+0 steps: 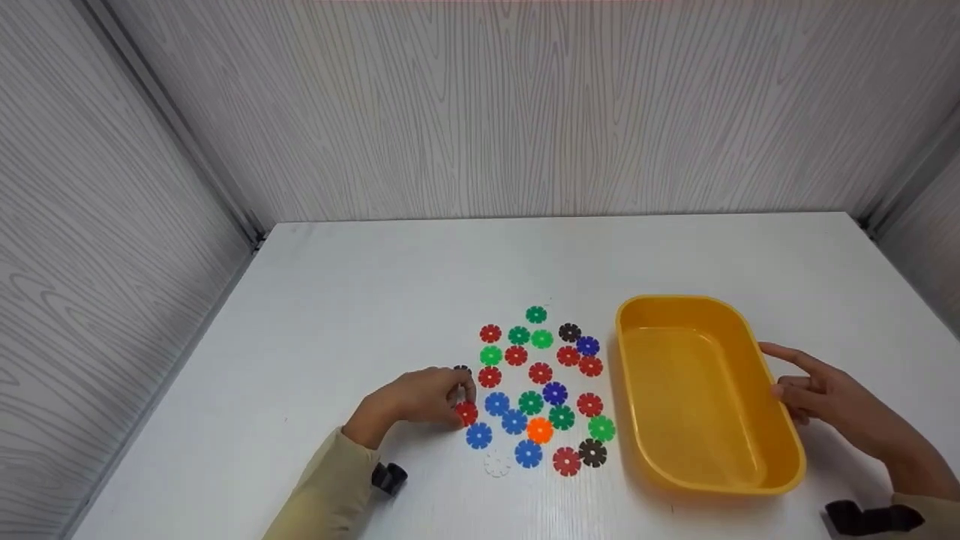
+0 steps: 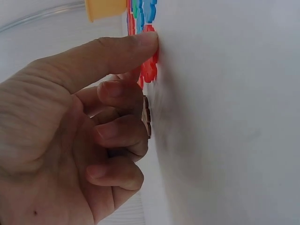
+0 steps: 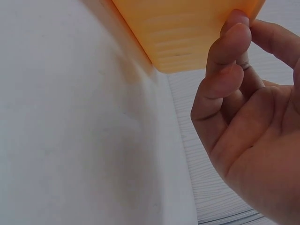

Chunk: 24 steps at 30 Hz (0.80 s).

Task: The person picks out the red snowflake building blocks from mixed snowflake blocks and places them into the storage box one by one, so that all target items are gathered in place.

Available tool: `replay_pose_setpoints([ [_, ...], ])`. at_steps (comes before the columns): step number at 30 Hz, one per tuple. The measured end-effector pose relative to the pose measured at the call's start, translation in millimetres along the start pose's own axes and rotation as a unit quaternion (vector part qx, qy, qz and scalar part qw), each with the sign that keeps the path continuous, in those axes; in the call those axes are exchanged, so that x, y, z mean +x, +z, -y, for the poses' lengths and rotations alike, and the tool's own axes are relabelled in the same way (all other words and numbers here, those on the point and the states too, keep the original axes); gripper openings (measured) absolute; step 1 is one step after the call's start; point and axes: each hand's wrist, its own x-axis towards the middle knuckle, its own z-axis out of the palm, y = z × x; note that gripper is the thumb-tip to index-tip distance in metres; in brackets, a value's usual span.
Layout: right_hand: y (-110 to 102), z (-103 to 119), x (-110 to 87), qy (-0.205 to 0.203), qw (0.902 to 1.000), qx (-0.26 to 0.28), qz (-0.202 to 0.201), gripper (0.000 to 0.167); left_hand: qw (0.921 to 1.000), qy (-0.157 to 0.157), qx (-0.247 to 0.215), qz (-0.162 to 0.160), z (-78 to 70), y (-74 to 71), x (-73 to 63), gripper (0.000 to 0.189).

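Observation:
My left hand (image 1: 427,396) is low over the white table at the left edge of a spread of notched plastic discs. Its thumb and index finger pinch a red disc (image 1: 466,413), whose edge shows beneath the thumb in the left wrist view. A dark disc (image 2: 147,117) lies by the curled fingers, mostly hidden behind them. On the right, my right hand (image 1: 825,394) holds the side of a yellow plastic tub (image 1: 637,420), thumb at the rim and index finger stretched along it. In the right wrist view, the other fingers curl beside its outer wall (image 3: 187,37).
Between the left hand and the tub lie several more discs, among them a blue disc (image 1: 478,436), an orange disc (image 1: 539,430), a clear disc (image 1: 496,463) and a green disc (image 1: 536,314). Wood-grain panels (image 1: 525,112) enclose the table (image 1: 360,277) at the back and sides.

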Motion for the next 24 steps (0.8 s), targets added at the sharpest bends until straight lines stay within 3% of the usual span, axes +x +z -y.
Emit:
replay_pose_setpoints([
  [16, -1.7, -2.8, 0.2, 0.005, 0.9998, 0.017, 0.011, 0.058, 0.9984, 0.039, -0.014, -0.039, -0.1, 4.1, -5.5, 0.031],
  [24, 0.6, 0.0, 1.9, 0.039, 0.9992, -0.006, -0.005, 0.068, 0.9989, 0.028, -0.017, -0.032, 1.4, 3.7, -7.5, 0.033],
])
